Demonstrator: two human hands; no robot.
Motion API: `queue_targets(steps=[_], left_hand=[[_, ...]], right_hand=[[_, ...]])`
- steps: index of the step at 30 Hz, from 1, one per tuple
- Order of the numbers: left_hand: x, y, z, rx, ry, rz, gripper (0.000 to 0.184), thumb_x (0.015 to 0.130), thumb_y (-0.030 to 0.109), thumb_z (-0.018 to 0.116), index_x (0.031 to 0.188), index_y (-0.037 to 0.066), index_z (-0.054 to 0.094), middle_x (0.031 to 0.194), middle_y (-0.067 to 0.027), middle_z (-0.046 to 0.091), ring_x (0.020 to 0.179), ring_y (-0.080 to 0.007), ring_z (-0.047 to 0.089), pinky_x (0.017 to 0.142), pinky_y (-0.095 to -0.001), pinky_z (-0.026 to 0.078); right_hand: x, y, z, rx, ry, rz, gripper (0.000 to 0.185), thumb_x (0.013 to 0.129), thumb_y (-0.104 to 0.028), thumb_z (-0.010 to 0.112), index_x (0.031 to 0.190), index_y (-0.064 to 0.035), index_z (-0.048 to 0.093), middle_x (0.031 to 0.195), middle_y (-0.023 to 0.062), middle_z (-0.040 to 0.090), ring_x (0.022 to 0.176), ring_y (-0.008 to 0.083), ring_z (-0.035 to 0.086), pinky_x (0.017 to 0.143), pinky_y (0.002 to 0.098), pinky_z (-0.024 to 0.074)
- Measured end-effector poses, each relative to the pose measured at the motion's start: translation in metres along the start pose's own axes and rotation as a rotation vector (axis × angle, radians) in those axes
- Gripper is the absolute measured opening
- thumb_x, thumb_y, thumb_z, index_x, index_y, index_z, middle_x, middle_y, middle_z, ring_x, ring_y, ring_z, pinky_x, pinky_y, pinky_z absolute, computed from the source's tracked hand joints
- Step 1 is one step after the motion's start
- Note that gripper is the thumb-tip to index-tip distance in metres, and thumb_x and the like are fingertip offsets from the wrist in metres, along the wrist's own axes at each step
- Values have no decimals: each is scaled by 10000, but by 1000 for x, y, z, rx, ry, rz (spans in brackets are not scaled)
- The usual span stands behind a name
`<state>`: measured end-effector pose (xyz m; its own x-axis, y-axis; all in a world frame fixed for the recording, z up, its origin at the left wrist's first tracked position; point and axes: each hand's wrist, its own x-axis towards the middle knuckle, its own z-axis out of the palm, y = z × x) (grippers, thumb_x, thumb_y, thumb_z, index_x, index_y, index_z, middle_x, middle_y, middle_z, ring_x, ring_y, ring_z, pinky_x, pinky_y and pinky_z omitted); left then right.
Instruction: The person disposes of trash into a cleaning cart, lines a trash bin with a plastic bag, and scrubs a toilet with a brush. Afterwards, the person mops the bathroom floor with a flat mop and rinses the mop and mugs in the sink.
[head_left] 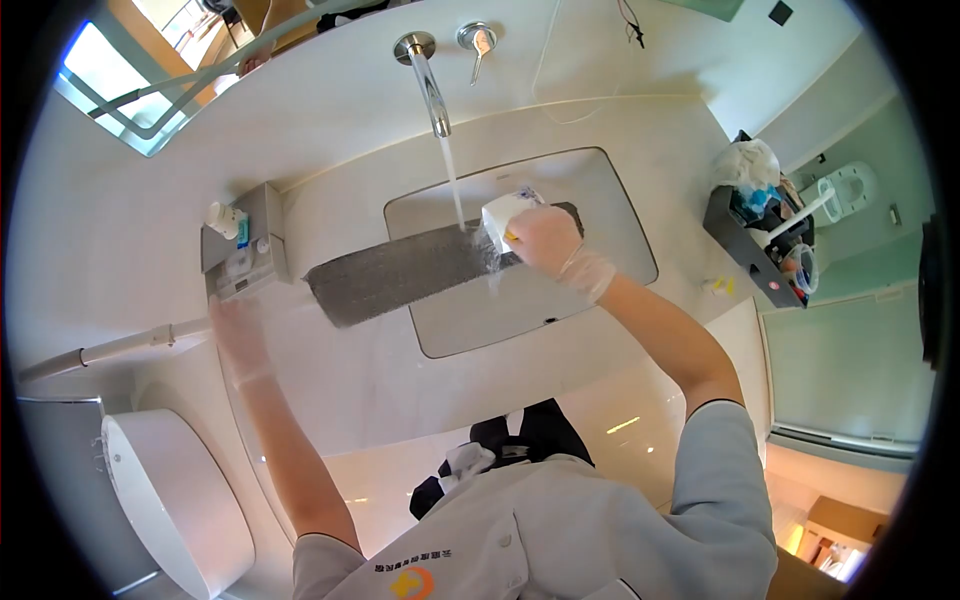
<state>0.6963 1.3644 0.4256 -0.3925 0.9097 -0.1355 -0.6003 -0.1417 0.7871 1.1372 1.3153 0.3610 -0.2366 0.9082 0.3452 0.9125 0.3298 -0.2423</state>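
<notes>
My right hand (546, 240), in a clear glove, is closed round a white boxy thing with blue marks (506, 213); its exact kind I cannot make out. Water from the wall faucet (432, 95) runs down and splashes beside it. Beneath lies a long dark grey fuzzy pad (385, 277), wet-looking, which crosses the sink (480, 322) and extends over its left rim onto the counter. Off to the left, my gloved left hand (240, 335) is smeared by motion near a grey box (260, 250), and its fingers do not show clearly.
A small white bottle (222, 219) stands by the grey box. To the right, a black caddy (750, 245) carries a white cloth and a brush. The faucet handle (479, 45) is on the wall. At lower left is a white basin-like fixture (185, 500).
</notes>
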Motion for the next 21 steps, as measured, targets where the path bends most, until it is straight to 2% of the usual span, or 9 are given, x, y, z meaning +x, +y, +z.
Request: queue_targets(steps=[3,7,9,13,15,16,18,19,21], left_hand=[[1,3,4,56,34,30,265,898,185,511,701,87,364,650,-24,351,617,-172,391,704,-394,419],[3,5,-16,153,-29,83,251,904,201,503,728,81,371,670,-29,370,650,-179,417,747,-408,411],[-7,12,-12,144,-17,54,264,912,225,497,727,80,375,675,-32,388,658,-179,432,781,-414,403],[-2,28,-36,28,-36,-33,269,917,237,498,731,81,383,676,-32,401,657,-179,434,785,-403,407],[-9,36,-36,21,-19,-18,212,934,229,481,783,86,443,711,-29,423,710,-132,446,725,-281,405],[-7,39,-43,19,-14,-19,212,934,229,481,783,86,443,711,-29,423,710,-132,446,725,-281,405],[-3,46,-53,0,-51,-12,256,933,263,487,770,75,428,714,-27,416,687,-143,439,748,-301,408],[-7,47,-55,-1,-46,-13,256,933,263,487,770,75,428,714,-27,416,687,-143,439,748,-301,408],[-23,57,-42,102,-43,13,279,933,282,483,765,66,431,709,-29,412,674,-152,435,762,-324,415]], right_hand=[[5,-7,7,-257,36,-143,100,650,-173,581,614,-85,612,609,108,575,638,269,567,569,382,431],[8,-16,-9,-322,23,-260,86,621,-172,592,637,-89,602,660,113,562,692,264,561,622,374,444],[13,-21,-29,-559,-57,-331,123,623,-193,572,616,-81,623,597,70,569,640,241,535,577,367,412],[20,25,-14,-658,54,-269,148,616,-208,573,629,-71,626,595,59,567,663,241,540,582,356,411],[23,58,-17,-651,43,-263,129,648,-192,576,642,-75,630,603,74,576,670,236,561,571,351,422],[22,76,-19,-651,39,-267,129,648,-192,576,642,-75,630,603,74,576,670,236,561,571,351,422],[16,116,-22,-147,231,99,173,731,-200,566,649,-61,627,607,104,590,638,228,582,547,346,424],[13,138,-23,-147,227,95,173,731,-200,566,649,-61,627,607,104,590,638,228,582,547,346,424],[3,181,-18,346,289,715,286,801,-262,551,631,-36,598,581,90,577,557,179,560,510,323,415]])
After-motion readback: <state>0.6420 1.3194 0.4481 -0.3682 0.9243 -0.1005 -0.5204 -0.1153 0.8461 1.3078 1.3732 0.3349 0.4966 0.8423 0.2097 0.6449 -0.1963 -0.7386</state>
